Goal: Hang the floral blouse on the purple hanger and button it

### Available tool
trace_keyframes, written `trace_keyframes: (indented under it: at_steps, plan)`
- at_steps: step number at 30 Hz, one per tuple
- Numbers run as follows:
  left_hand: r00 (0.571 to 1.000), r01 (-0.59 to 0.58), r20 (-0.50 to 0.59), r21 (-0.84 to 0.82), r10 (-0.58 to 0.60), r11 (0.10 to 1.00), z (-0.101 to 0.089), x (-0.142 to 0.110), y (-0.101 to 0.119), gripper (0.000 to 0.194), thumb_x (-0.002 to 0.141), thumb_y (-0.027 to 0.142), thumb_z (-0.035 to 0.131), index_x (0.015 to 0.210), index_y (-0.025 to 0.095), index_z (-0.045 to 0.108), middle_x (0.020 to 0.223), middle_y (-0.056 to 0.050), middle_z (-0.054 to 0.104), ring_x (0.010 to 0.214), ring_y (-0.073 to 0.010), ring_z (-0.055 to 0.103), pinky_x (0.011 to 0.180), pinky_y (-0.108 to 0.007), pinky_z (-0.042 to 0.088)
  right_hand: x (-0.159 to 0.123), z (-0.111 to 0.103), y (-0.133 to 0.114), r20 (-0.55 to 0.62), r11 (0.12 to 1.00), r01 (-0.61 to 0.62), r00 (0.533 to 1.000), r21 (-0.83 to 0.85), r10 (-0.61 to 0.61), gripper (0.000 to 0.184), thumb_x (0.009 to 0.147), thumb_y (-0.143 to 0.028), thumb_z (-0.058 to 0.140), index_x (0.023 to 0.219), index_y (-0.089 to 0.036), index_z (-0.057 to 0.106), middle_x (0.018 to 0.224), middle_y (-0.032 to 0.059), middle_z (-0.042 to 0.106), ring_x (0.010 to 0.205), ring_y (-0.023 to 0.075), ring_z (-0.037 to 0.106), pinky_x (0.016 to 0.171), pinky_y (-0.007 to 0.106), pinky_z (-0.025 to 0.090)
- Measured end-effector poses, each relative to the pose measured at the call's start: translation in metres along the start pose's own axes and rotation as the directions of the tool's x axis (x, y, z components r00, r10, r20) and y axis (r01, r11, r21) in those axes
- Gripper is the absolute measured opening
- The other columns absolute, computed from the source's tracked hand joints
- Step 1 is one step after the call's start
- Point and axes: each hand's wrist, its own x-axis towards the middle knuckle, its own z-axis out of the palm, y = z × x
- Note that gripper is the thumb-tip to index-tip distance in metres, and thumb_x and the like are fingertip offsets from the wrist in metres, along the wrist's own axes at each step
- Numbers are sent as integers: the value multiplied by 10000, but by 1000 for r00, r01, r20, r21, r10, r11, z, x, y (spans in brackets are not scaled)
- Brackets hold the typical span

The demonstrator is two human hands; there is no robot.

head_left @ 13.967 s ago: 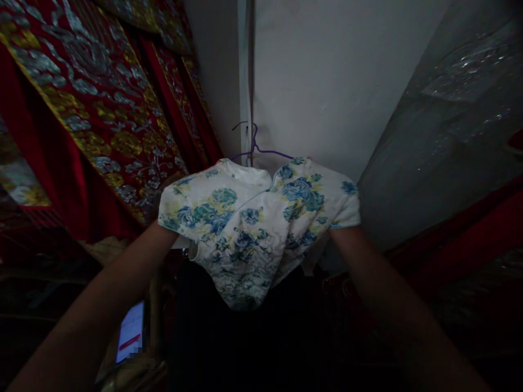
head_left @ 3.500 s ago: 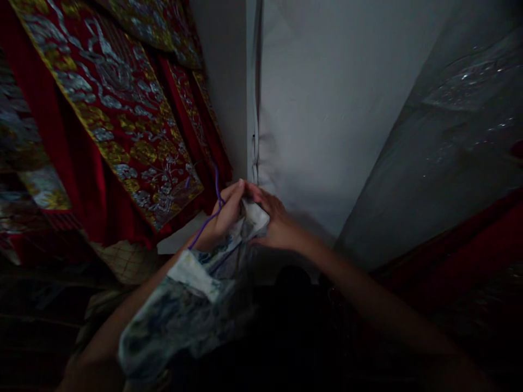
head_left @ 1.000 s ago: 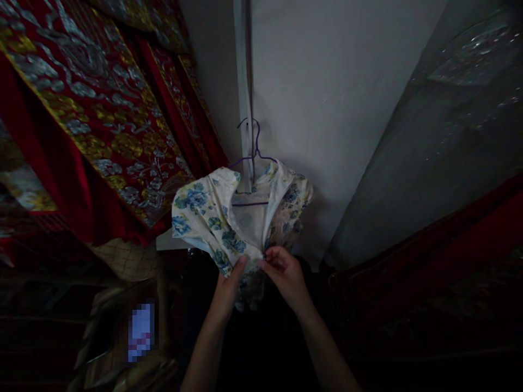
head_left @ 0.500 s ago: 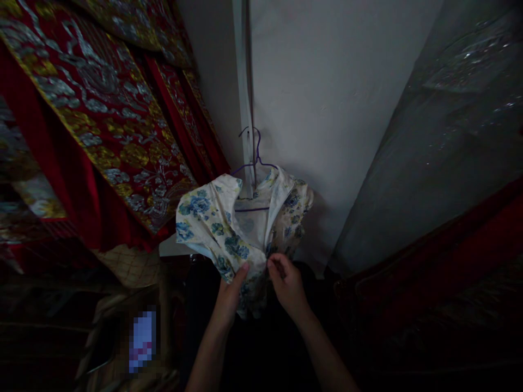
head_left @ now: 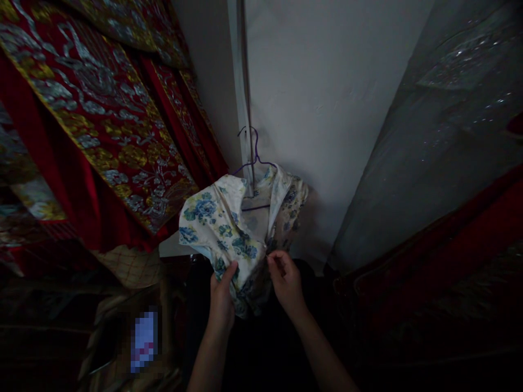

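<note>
A white short-sleeved blouse (head_left: 245, 247) with blue and green flowers hangs on a purple hanger (head_left: 257, 159), its neck open at the front. My left hand (head_left: 223, 294) grips the lower left of the blouse, thumb on top and fingers hidden behind the cloth. On the other side of the front opening, my right hand (head_left: 286, 277) is closed in a pinch close to the edge of the cloth. Something tiny and pale shows at those fingertips, too small and dark to name. The lower part of the blouse falls into shadow.
Red drapes (head_left: 93, 109) with gold and silver embroidery hang at the left. Behind the hanger runs a narrow pale post (head_left: 239, 65) against a white wall (head_left: 327, 98). Clear plastic sheeting (head_left: 429, 147) covers the right side. A lit, blurred-out screen (head_left: 144, 340) lies lower left.
My left hand has shifted left and slightly down, drawing the left front of the blouse with it and spreading the cloth. My right hand stays pinched in nearly the same place.
</note>
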Motion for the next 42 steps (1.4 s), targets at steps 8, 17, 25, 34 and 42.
trace_keyframes:
  at_steps: [8, 17, 25, 34, 42]
  plan:
    - [779, -613, 108, 335, 617, 715, -22, 18, -6, 637, 762, 314, 786, 1333, 204, 527, 1405, -138, 557, 1325, -306, 533, 1129, -475, 410, 6, -9, -16, 22, 928, -180, 983, 325, 183, 253, 724, -322, 765, 806, -219, 549, 708, -40, 555, 537, 94, 493, 487, 211, 376]
    - [581, -784, 719, 367, 382, 501, -3, 27, -42, 265, 909, 214, 567, 1173, 196, 580, 1048, -69, 675, 932, -190, 653, 815, -309, 510, 8, 1, -37, 305, 839, -408, 901, 359, 308, 253, 691, -323, 699, 787, -225, 487, 575, -60, 620, 345, 58, 404, 349, 163, 249]
    - [534, -831, 807, 446, 253, 334, 20, 47, -26, 87, 864, 147, 506, 805, 189, 554, 750, -5, 578, 705, -159, 544, 680, -264, 406, 97, 1, -79, 257, 760, -443, 896, 475, 362, 294, 607, -172, 697, 744, -227, 442, 617, -15, 698, 497, 119, 628, 467, 185, 475]
    - [541, -841, 836, 533, 93, 97, 12, 57, -18, 154, 777, 56, 502, 736, 202, 527, 742, -14, 590, 733, -176, 569, 685, -268, 380, 182, 2, -171, 103, 886, -49, 995, 462, 2, 230, 770, -142, 584, 804, -238, 378, 666, -55, 662, 621, 110, 694, 578, 186, 518]
    - [513, -844, 852, 523, -105, 123, 17, 56, -2, 54, 802, 157, 599, 765, 193, 583, 722, -15, 651, 702, -186, 620, 656, -264, 401, 160, -11, -120, 268, 997, 32, 962, 72, -50, 161, 805, -312, 668, 849, -220, 543, 572, -40, 640, 423, 111, 558, 441, 213, 407]
